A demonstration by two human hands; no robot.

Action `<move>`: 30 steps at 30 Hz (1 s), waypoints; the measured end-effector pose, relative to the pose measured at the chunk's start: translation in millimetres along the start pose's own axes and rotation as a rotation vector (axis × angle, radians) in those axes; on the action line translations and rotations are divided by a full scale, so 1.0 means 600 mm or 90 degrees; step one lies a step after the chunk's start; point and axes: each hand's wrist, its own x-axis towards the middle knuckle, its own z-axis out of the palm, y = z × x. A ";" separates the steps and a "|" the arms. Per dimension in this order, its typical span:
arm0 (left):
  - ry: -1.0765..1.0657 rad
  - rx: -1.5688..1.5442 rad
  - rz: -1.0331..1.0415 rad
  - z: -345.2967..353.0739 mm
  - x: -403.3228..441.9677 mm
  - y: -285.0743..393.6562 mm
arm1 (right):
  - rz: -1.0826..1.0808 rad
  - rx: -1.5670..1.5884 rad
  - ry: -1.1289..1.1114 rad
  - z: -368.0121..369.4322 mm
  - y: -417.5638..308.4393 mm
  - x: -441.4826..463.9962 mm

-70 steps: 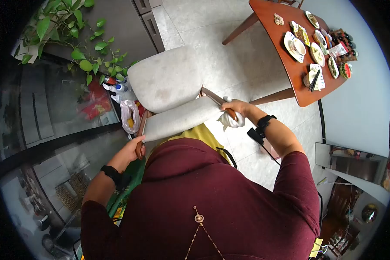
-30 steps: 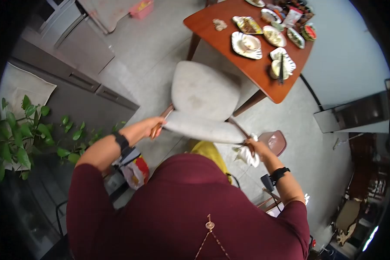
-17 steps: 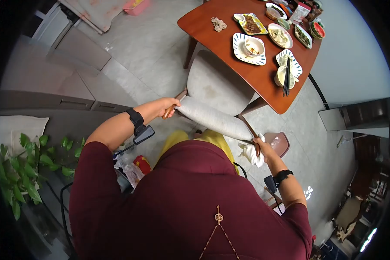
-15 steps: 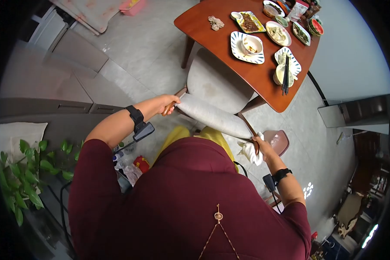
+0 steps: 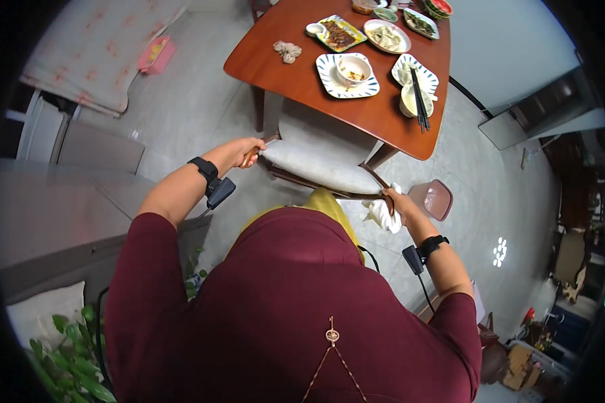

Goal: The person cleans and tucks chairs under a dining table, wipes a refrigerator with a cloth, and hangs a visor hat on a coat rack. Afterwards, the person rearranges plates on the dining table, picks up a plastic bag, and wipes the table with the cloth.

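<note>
Currently, a chair (image 5: 319,164) is being held by both hands, its pale padded back facing the person and the far part of its seat (image 5: 323,131) being hidden beneath the edge of the brown counter (image 5: 282,77). One wooden end of the back is being gripped by the left hand (image 5: 247,153), whose fingers are being curled closed around it. The opposite end is being clasped by the right hand (image 5: 398,205), also closed, while a white cloth (image 5: 383,217) is being bunched against that hand; how firmly it is being gripped cannot be told. Just beside the cloth, a pink bin (image 5: 432,200) is being supported by the floor (image 5: 238,201). On the counter, a bowl (image 5: 353,68) is being carried by a striped plate (image 5: 329,82), and black chopsticks (image 5: 420,101) are being propped across another bowl (image 5: 409,106).
</note>
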 end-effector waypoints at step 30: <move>0.026 0.059 0.076 -0.021 -0.011 0.090 | -0.094 -0.225 0.082 0.003 -0.127 -0.027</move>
